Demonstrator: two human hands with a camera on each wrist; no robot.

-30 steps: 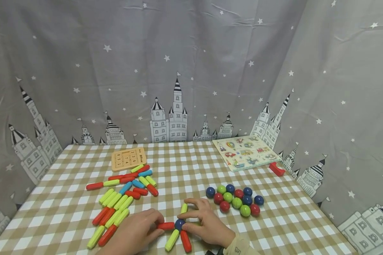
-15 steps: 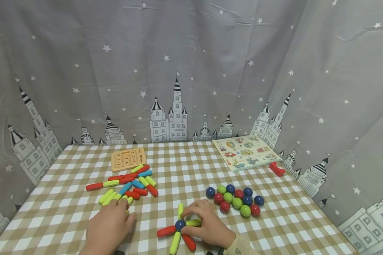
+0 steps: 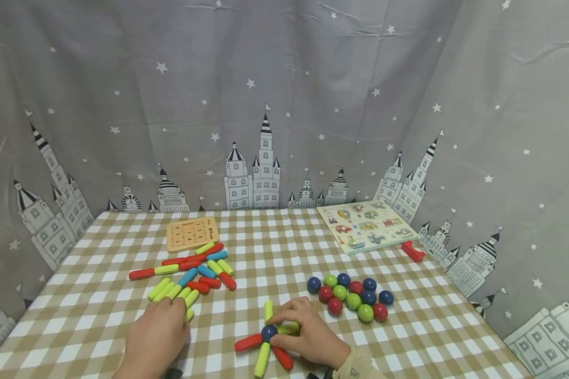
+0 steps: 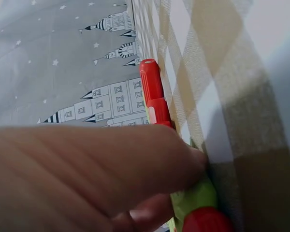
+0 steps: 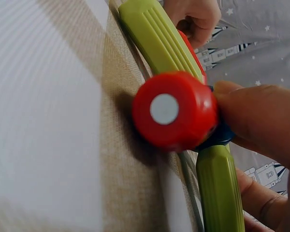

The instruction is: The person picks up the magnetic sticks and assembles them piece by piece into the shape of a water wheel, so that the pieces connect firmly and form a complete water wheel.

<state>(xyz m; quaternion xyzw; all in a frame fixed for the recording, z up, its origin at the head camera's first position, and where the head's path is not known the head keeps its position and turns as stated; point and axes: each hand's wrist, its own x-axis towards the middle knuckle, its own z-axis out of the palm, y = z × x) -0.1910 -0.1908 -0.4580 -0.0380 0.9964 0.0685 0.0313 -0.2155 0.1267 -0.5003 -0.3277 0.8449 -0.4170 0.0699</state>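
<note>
Head view. The left hand point(image 3: 154, 331) is set down on the near side of a spread of loose sticks point(image 3: 199, 287); its fingertips are hidden by the hand itself. Well to its right, a blue ball point(image 3: 268, 333) is pinched between the thumb and index finger of the right hand point(image 3: 308, 334). The ball is ringed by three green sticks point(image 3: 262, 360) and two red sticks point(image 3: 248, 342), each laid with one end at it and the other pointing outward; one green stick is partly covered by the right hand. Beyond the right hand and to its right, red, green and blue balls point(image 3: 353, 300) are clustered; farther out, a picture board point(image 3: 367, 226) and a red block point(image 3: 412, 251) are placed side by side. Beyond the left hand, past the sticks, a wooden number board point(image 3: 192, 234) is laid on the checked cloth point(image 3: 256, 252).

Left wrist view. A green piece point(image 4: 195, 198) is gripped by the left thumb and fingers. A red end point(image 4: 208, 221) is seen just beside the thumb; other red pieces point(image 4: 151, 82) are seen beyond it.

Right wrist view. The ball is mostly hidden behind a red stick, whose end is marked by a pale disc point(image 5: 164, 109). The right thumb is pressed to the ball.
</note>
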